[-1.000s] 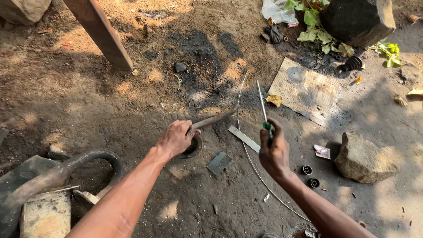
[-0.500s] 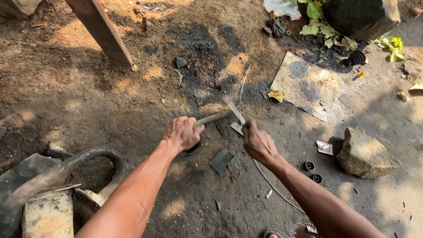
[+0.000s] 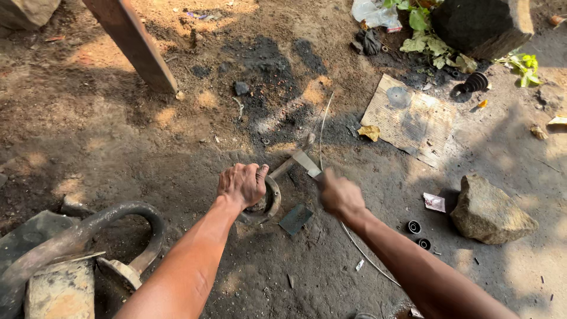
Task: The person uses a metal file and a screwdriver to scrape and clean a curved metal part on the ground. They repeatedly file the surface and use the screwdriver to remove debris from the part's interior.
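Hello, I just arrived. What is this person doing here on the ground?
A person works over bare dirt with both hands. The left hand presses down on a curved metal ring lying on the ground. The right hand, blurred by motion, grips a thin tool whose flat pale end sits just beyond the ring. A small dark metal plate lies between the hands, and a long thin wire runs past the right hand.

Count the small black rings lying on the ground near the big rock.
2. One small black ring lies on the dirt left of the rock; the second ring sits just below and right of it. Others may be hidden.
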